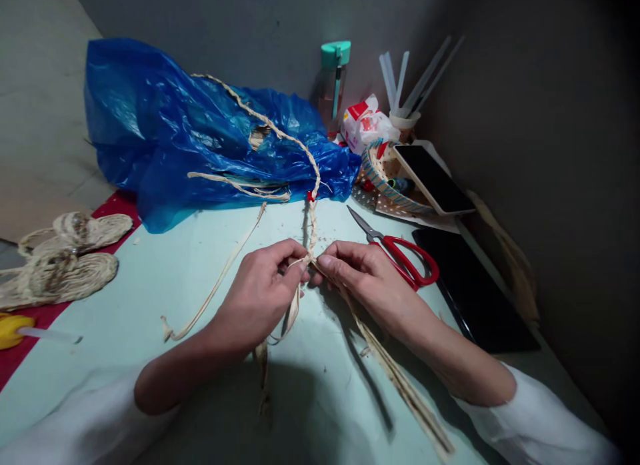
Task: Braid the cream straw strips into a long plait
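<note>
A plaited straw cord [313,226] runs from the blue plastic bag [165,138] down to the middle of the pale green table [165,265]. My left hand [263,288] pinches loose straw strands [293,311] at the cord's near end. My right hand [363,278] pinches other strands [395,371] there, which trail toward my right sleeve. The fingertips of both hands meet at the plait. A small red clip [311,196] sits on the cord near the bag.
Red-handled scissors [400,251] lie just right of my right hand. A phone [433,178] rests on a woven basket [383,178]; behind stand a teal-capped bottle [334,81] and a cup of sticks [405,91]. Coiled straw bundles [60,258] lie far left. A dark slab [475,291] lies right.
</note>
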A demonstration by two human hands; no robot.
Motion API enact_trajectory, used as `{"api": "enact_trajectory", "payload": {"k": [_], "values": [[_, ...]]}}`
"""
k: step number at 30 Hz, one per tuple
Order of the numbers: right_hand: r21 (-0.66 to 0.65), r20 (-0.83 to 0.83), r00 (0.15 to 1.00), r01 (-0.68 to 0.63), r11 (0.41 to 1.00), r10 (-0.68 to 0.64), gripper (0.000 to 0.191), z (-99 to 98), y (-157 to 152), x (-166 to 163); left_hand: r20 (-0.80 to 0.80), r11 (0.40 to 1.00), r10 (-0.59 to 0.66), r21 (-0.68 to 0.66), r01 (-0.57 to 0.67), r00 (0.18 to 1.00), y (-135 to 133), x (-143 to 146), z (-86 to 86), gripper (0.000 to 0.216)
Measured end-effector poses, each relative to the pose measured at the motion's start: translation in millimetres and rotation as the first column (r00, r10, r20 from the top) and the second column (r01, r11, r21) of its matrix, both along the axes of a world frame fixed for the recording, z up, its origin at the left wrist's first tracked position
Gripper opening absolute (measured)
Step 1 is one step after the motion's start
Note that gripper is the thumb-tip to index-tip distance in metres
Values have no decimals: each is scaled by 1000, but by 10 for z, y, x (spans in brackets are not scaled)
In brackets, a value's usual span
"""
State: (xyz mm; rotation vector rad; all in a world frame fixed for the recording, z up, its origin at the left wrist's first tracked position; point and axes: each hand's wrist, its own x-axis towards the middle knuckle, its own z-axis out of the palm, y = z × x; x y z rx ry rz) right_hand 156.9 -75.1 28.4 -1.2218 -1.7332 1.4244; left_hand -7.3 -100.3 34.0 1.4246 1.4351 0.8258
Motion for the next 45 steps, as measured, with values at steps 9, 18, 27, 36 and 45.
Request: {"api": "enact_trajectory", "payload": {"k": [9, 18, 27, 36, 45], "values": [[150, 133, 990, -62, 987, 42, 19, 3, -34, 17, 332, 977, 55, -210, 17, 942, 73, 22, -51, 9], [9, 101, 992, -70, 997, 69, 27, 65, 30, 57, 57, 996, -25, -87, 30, 998, 78, -43, -52, 17], [103, 184, 982, -66, 992, 46, 24, 70, 23, 57, 134, 990, -34, -134, 53, 990, 83, -59, -67, 16], [-230, -74, 986, -165, 959, 152, 26, 5, -8, 67, 285, 971, -13, -224, 80, 958, 73, -53, -66, 14], [-20, 91, 987, -130, 991, 132, 13, 2, -14, 73, 272, 979, -51, -178, 102, 961, 60, -32, -51, 11]]}}
